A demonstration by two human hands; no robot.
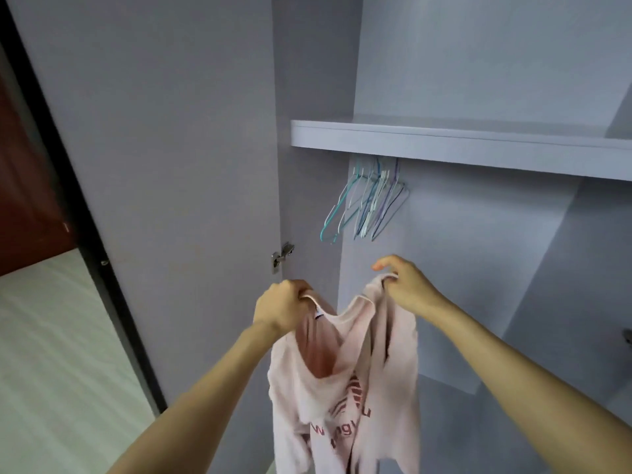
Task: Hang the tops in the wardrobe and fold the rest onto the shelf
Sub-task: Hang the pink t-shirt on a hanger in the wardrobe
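A: Why is the pink top (pixel 345 364) held up like that, in front of the open wardrobe (pixel 461 80)?

B: My guess is it's being spread at the neckline so a hanger can go in. The left hand (pixel 284 307) has one side of the collar and the right hand (pixel 405 285) the other, so the neck opening sags between them and the rest of the shirt hangs straight down, printed front facing the person.

A: And where's the top relative to everything else?

B: Low centre of the view, in the air, touching nothing but the hands. The empty hangers (pixel 367 203) are bunched under the shelf (pixel 444 142), at about twelve o'clock from the top and apart from it. The wardrobe door (pixel 154 131) stands open at about ten o'clock.

A: How are the hands closed?

B: The left is a full fist, fingers curled tight over the collar edge, knuckles up. The right pinches the fabric between thumb and the lower fingers, but its forefinger sticks out free, pointing toward nine o'clock, holding nothing.

A: So no hanger picked yet?

B: None in either hand. Judging by that, hanging is not yet started for this piece; one hand would need to let go to fetch a hanger, and the shirt could slump when it does.
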